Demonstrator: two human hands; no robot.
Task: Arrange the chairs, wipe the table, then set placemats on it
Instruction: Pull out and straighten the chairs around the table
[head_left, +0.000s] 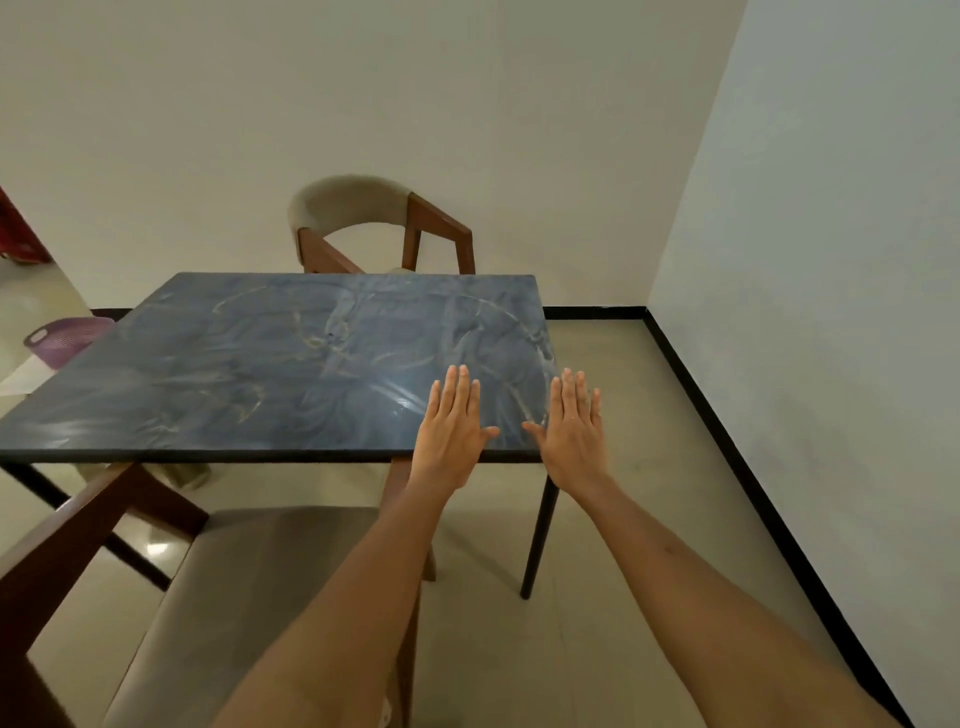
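A blue marbled table on thin black legs fills the middle of the view. My left hand and my right hand are held out flat, palms down, fingers apart, over the table's near right corner; neither holds anything. One wooden chair with a grey curved back stands at the table's far side. A second wooden chair with a grey seat stands right below me, its front under the table's near edge. No cloth or placemat is in view.
A purple basket sits on the floor beyond the table's left side. A wall with a black skirting runs along the right, close to the table. Open tiled floor lies between table and wall.
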